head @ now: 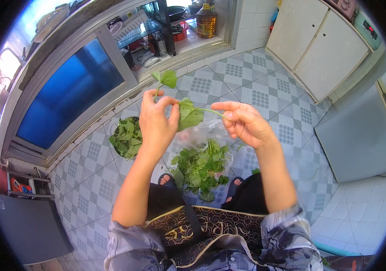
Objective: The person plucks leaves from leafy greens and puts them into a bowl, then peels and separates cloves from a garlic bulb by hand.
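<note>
My left hand [159,118] pinches a green leafy stem, with small leaves [168,79] standing up above its fingers. A broad green leaf [189,117] lies against the left thumb. From that leaf a thin stalk [209,110] runs to my right hand [243,122], which grips its end between thumb and fingers. Below both hands, a heap of leafy greens [203,166] rests on the floor on a clear plastic bag [209,130]. Left of it, partly behind my left forearm, a round metal pot [114,130] is full of picked leaves [127,137].
My sandalled feet [169,181] flank the heap on the patterned tile floor [94,183]. A sliding cabinet with a blue panel [71,95] runs along the left, an oil bottle [206,21] inside. White cupboard doors [314,50] and a grey appliance [358,135] stand at right.
</note>
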Demonstrator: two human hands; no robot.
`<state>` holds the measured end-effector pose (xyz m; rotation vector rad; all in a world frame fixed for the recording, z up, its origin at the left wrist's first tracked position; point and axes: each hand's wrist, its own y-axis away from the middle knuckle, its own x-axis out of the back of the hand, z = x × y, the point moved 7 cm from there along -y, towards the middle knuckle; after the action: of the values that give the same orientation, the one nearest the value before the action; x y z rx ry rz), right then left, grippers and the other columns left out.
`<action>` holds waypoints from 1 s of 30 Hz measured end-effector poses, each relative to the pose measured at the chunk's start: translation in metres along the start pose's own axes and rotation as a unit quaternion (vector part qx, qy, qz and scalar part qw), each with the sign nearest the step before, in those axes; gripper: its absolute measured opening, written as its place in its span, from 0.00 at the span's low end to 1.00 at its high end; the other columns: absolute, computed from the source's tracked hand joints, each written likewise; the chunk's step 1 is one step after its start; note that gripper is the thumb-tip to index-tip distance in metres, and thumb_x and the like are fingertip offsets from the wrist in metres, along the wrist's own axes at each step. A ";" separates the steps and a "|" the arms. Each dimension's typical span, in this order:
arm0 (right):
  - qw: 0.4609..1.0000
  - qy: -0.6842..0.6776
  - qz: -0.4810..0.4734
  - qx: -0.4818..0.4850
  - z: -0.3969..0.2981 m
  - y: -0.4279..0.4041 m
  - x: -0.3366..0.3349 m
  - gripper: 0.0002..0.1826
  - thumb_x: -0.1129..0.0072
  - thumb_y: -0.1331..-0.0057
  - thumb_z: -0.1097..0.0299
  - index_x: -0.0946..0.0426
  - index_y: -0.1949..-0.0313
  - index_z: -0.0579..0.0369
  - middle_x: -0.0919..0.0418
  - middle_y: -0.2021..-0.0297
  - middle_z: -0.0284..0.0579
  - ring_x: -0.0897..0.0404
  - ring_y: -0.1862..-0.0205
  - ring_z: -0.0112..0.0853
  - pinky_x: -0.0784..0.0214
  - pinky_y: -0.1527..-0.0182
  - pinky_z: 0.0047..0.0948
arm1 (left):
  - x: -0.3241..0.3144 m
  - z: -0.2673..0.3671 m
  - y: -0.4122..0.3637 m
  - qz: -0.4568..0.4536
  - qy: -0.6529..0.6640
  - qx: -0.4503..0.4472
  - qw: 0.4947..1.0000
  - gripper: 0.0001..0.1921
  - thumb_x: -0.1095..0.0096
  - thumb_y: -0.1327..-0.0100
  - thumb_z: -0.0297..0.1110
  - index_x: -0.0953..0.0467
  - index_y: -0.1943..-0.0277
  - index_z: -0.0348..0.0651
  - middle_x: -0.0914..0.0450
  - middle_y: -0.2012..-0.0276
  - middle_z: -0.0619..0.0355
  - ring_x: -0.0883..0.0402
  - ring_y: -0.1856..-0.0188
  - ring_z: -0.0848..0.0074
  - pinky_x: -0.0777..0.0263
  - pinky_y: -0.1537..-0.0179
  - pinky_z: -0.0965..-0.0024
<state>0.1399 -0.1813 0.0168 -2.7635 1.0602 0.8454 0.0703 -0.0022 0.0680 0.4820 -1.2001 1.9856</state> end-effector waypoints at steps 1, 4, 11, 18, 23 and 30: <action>1.000 0.000 -0.001 0.000 -0.001 0.000 0.003 0.20 0.49 0.43 0.74 0.29 0.51 0.67 0.27 0.77 0.35 0.30 0.79 0.20 0.34 0.78 0.19 | 0.002 -0.004 -0.001 0.006 0.000 0.012 1.000 0.05 0.38 0.47 0.29 0.22 0.68 0.40 0.29 0.56 0.49 0.27 0.54 0.58 0.33 0.54 0.64; 0.998 -0.054 -0.007 0.026 -0.005 -0.001 0.013 0.22 0.50 0.44 0.73 0.31 0.49 0.68 0.29 0.78 0.34 0.32 0.79 0.20 0.38 0.78 0.18 | 0.002 -0.014 -0.002 0.016 -0.010 0.024 1.000 0.05 0.38 0.47 0.29 0.22 0.68 0.40 0.29 0.57 0.49 0.27 0.54 0.58 0.33 0.54 0.64; 0.983 -0.176 0.029 0.051 -0.016 0.000 0.032 0.26 0.51 0.44 0.74 0.37 0.45 0.67 0.33 0.77 0.36 0.37 0.78 0.21 0.39 0.78 0.15 | 0.004 -0.027 -0.004 0.019 -0.013 0.048 0.999 0.04 0.38 0.47 0.30 0.22 0.69 0.42 0.30 0.58 0.50 0.27 0.55 0.58 0.32 0.56 0.63; 0.971 -0.199 0.068 0.113 -0.029 0.006 0.043 0.26 0.51 0.45 0.74 0.37 0.45 0.67 0.35 0.78 0.36 0.38 0.78 0.22 0.40 0.79 0.17 | -0.001 -0.026 -0.002 -0.027 -0.018 0.067 0.997 0.03 0.38 0.48 0.29 0.22 0.70 0.41 0.29 0.59 0.53 0.27 0.55 0.60 0.32 0.56 0.63; 0.980 -0.152 0.054 0.115 -0.027 0.006 0.038 0.19 0.51 0.43 0.73 0.31 0.51 0.65 0.32 0.77 0.36 0.35 0.77 0.23 0.39 0.78 0.19 | -0.012 -0.019 0.003 -0.079 0.004 0.074 0.994 0.04 0.36 0.50 0.29 0.21 0.70 0.41 0.28 0.59 0.53 0.26 0.55 0.62 0.32 0.55 0.65; 0.990 -0.124 0.024 0.062 -0.012 0.002 0.020 0.11 0.52 0.42 0.74 0.27 0.60 0.63 0.31 0.77 0.39 0.34 0.78 0.24 0.38 0.78 0.20 | -0.009 0.009 0.006 -0.039 0.061 0.019 0.997 0.11 0.33 0.52 0.32 0.20 0.64 0.45 0.29 0.56 0.53 0.26 0.55 0.60 0.31 0.57 0.64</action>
<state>0.1565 -0.1980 0.0170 -2.4631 1.0946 1.0574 0.0714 -0.0158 0.0633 0.4139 -1.0544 1.9443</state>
